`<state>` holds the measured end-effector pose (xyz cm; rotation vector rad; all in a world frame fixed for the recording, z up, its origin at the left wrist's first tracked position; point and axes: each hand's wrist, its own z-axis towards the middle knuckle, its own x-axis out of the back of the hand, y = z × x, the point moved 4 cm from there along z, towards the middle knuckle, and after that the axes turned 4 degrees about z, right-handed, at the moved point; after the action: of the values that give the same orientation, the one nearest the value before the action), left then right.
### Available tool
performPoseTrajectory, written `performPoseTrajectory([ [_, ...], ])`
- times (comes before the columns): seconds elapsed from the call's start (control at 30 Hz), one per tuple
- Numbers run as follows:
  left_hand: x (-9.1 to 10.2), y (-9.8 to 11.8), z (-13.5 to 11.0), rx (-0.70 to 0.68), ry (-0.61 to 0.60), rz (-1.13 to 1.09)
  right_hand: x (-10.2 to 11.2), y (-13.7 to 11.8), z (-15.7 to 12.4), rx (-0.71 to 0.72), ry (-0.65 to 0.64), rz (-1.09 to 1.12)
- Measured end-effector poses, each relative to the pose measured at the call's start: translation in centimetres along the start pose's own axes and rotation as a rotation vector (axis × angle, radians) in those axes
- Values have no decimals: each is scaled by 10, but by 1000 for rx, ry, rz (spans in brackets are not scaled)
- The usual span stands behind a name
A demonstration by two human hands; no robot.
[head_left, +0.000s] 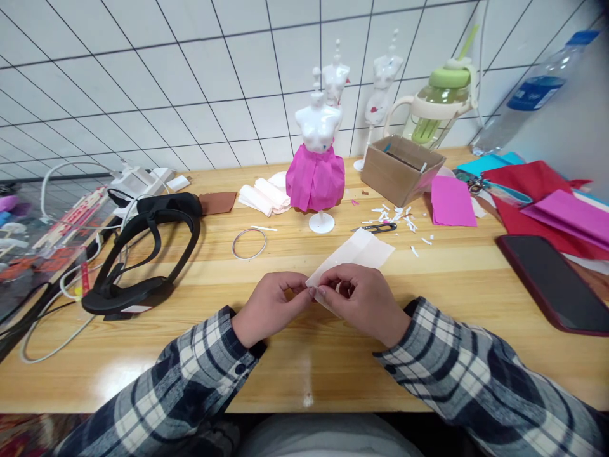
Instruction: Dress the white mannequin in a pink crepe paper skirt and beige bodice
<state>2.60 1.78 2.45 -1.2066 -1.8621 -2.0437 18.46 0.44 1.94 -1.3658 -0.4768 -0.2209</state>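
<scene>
A pale pink strip of crepe paper [364,249] is pinched at its near corner between both hands, above the table. My left hand [276,304] is closed, thumb and forefinger on the corner. My right hand [362,301] is closed beside it, covering part of the strip, its thumb and finger meeting the left ones. Beyond the hands stands a small white dress form [318,127] wearing a gathered magenta paper skirt [314,178]. Small black thread snips [380,228] lie just behind the strip, among white paper scraps [404,219].
Folded pale paper [265,195], a wire ring [249,244] and a black headset strap [143,254] lie to the left. At the right are a cardboard box [399,168], magenta paper [451,202], red paper [528,197] and a phone [556,279]. A green-lidded jug [442,101] stands behind.
</scene>
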Motion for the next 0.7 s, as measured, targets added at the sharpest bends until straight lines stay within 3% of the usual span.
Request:
performPoseTrajectory([
  [0.37,0,0,-1,-15,-10,-17,-3,-1,2,-120,-98,132],
  [0.7,0,0,-1,4,-23,-89,-3,0,3,-186,-102,223],
])
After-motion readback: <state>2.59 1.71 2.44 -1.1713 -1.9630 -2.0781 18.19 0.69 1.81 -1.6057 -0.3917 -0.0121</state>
